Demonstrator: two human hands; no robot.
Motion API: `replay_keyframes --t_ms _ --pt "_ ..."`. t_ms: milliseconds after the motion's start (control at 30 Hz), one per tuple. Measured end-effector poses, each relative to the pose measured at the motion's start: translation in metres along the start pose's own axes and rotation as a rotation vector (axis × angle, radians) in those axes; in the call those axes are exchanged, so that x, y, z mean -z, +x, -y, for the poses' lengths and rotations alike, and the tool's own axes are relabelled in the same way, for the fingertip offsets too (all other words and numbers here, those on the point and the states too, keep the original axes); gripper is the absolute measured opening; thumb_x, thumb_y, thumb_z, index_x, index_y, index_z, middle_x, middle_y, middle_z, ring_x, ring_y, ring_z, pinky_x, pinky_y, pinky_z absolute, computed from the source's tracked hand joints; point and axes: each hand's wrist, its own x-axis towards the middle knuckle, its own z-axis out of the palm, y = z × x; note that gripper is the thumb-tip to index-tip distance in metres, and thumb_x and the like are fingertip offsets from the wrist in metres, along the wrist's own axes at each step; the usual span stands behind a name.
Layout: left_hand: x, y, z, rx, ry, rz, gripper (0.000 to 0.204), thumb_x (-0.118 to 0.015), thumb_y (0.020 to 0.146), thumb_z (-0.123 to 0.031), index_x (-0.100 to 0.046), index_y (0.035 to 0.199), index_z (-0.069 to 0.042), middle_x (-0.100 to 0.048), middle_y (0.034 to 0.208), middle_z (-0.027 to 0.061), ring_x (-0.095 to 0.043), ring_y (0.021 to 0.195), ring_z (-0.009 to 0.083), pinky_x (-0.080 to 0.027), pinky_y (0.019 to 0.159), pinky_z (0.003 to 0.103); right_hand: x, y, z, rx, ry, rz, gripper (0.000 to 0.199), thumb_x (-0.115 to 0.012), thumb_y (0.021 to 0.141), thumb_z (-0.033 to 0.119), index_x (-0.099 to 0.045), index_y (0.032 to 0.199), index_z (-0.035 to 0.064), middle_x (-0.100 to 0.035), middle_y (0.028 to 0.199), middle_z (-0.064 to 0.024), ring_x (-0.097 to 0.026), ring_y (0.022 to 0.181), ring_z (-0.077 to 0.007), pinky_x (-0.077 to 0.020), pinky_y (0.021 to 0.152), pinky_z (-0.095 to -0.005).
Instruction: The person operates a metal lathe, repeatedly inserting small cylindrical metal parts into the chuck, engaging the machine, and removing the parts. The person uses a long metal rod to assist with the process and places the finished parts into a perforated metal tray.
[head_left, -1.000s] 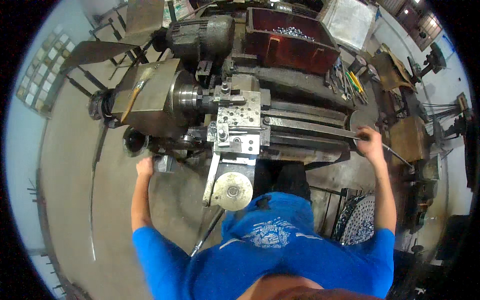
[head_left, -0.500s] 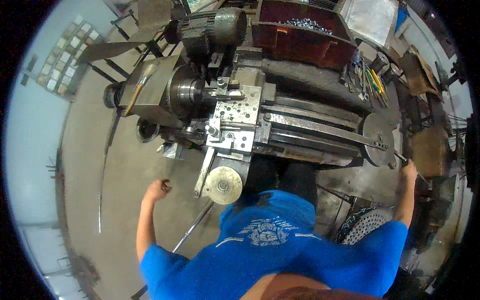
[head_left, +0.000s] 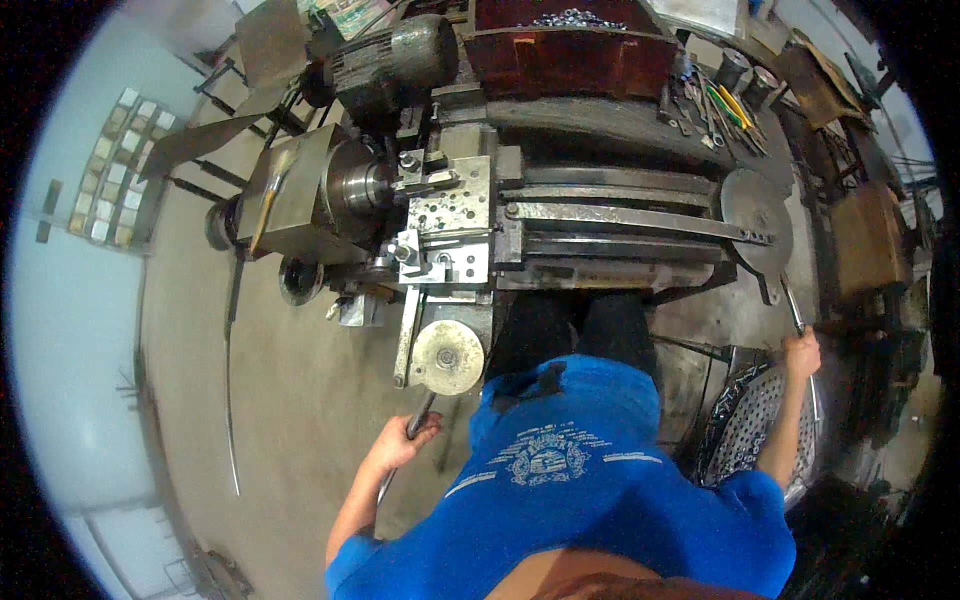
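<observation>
A lathe-like machine lies in front of me, with a drilled tool slide point(head_left: 450, 210) in its middle. My left hand point(head_left: 408, 442) is closed around a metal lever point(head_left: 425, 405) that runs down from a pale round disc point(head_left: 447, 357) at the machine's near side. My right hand point(head_left: 802, 354) grips a steel lever rod point(head_left: 793, 305) below the grey disc point(head_left: 755, 215) at the right end. A long flat bar point(head_left: 630, 219) links that disc to the slide. Left of the slide sits the round spindle chuck point(head_left: 362, 187).
Behind the machine stands a dark red bin point(head_left: 570, 65) heaped with small metal parts. Spanners and other hand tools point(head_left: 720, 112) lie at the back right. An electric motor point(head_left: 395, 65) is at the back left. A perforated basket point(head_left: 750, 425) stands near my right arm.
My left hand has moved right from open air onto the near lever. My right hand has come nearer to me with its lever, and the grey disc has turned. The whole view has shifted a little.
</observation>
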Motion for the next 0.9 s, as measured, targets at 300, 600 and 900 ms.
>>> replay_keyframes --t_ms 300,600,900 --pt "-0.003 0.000 -0.012 0.010 -0.028 -0.018 0.024 -0.056 0.082 -0.015 -0.060 0.103 -0.004 -0.066 0.088 0.0091 -0.062 0.083 0.0163 -0.047 0.073 0.029 0.042 -0.036 0.037 -0.094 0.034 0.078 0.046 -0.056 0.061 0.028 -0.058 0.103 0.0090 -0.062 0.093 -0.0198 -0.058 0.086 -0.0378 -0.0459 0.075 -0.0444" --pt "0.001 -0.005 -0.024 0.129 0.108 -0.023 0.021 -0.052 0.082 -0.008 -0.062 0.099 -0.005 -0.065 0.082 0.0073 -0.061 0.075 0.0138 -0.047 0.068 0.029 0.006 0.014 0.014 -0.043 0.001 -0.014 0.051 -0.057 0.066 0.041 -0.057 0.112 0.0185 -0.061 0.091 -0.0149 -0.058 0.082 -0.0337 -0.0458 0.070 -0.0440" --pt "0.005 0.002 -0.001 0.025 -0.011 0.025 0.022 -0.059 0.080 -0.016 -0.062 0.099 -0.006 -0.065 0.086 0.0062 -0.060 0.079 0.0142 -0.047 0.072 0.029 0.007 0.163 0.056 0.046 -0.374 -0.098 0.062 -0.060 0.072 0.038 -0.040 0.128 0.0212 -0.048 0.123 -0.0056 -0.042 0.116 -0.0297 -0.0354 0.089 -0.0547"
